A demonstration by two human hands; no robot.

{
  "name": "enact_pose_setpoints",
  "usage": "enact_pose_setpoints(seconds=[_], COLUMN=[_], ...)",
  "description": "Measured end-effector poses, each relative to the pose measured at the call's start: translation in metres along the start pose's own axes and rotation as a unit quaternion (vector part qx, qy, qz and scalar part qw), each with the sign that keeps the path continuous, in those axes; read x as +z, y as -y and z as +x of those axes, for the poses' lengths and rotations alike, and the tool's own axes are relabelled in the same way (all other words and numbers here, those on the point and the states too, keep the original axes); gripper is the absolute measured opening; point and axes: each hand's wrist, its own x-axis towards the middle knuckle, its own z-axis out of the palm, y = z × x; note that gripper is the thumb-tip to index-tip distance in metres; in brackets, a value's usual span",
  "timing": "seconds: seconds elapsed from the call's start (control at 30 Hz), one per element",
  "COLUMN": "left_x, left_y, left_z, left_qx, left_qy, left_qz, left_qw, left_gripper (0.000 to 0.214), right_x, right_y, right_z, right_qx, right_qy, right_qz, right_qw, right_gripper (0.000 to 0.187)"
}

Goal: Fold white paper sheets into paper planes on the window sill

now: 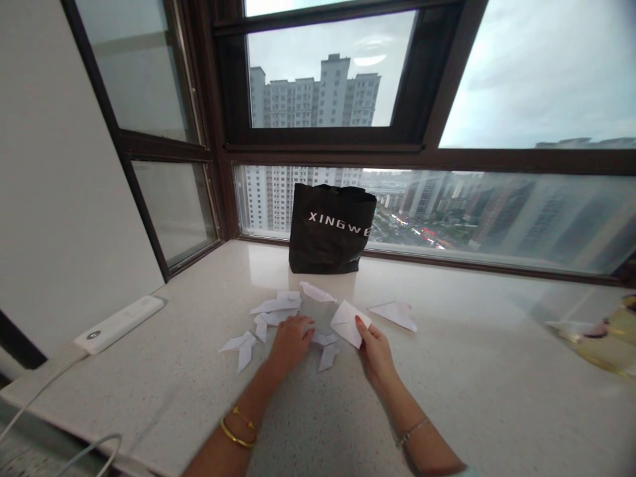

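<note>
Between thumb and fingers, my right hand [376,351] grips a white folded paper [348,322], a flat squarish packet with crease lines, raised slightly off the countertop. My left hand [292,343] is palm down over the countertop, its fingers loosely bent and apart, with no held thing visible. Just right of its fingertips lies a folded paper piece [326,351], partly hidden by the fingers. Overlapping paper pieces [278,303] lie beyond my left hand, and a forked paper piece [243,347] lies to its left. Another paper fold [318,292] sits farther back, and a pointed paper fold [396,314] lies right of my right hand.
A black bag [332,232] with white lettering stands at the back by the window. On the left, a white power strip [120,323] with a cable lies along the pale countertop [477,397]. A yellowish transparent object [609,338] is at the right edge, blurred.
</note>
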Motion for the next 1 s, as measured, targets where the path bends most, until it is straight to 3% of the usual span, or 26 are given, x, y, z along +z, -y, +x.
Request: enact_pose_setpoints(seconds=[0.13, 0.27, 0.4, 0.53, 0.83, 0.9, 1.0], left_x=[-0.019, -0.026, -0.023, -0.033, -0.098, -0.098, -0.083], left_y=[0.026, 0.040, 0.042, 0.046, 0.054, 0.055, 0.054], left_z=[0.025, 0.040, 0.040, 0.035, 0.034, 0.034, 0.035], left_qx=[-0.061, -0.087, -0.117, -0.127, -0.141, -0.137, -0.132], left_qy=[-0.035, 0.025, 0.037, 0.031, -0.111, -0.105, -0.085], left_qz=[0.051, 0.111, 0.147, 0.143, 0.154, 0.195, 0.228], left_qw=[0.996, 0.990, 0.982, 0.981, 0.972, 0.965, 0.961], left_gripper=[0.039, 0.047, 0.048, 0.031, 0.038, 0.038, 0.045], right_x=[0.000, -0.001, 0.000, 0.002, 0.003, 0.002, 0.002], right_y=[-0.002, -0.003, -0.002, -0.003, -0.005, -0.007, -0.009], right_z=[0.001, 0.003, 0.003, 0.003, 0.003, 0.004, 0.006], right_qx=[0.006, 0.026, 0.023, 0.026, 0.007, 0.002, -0.006], right_qy=[0.018, 0.038, 0.039, 0.072, 0.098, 0.097, 0.095], right_qz=[-0.006, 0.001, 0.009, -0.022, -0.060, -0.071, -0.084], right_qw=[1.000, 0.999, 0.999, 0.997, 0.993, 0.993, 0.992], right_gripper=[0.042, 0.042, 0.041, 0.044, 0.047, 0.048, 0.049])
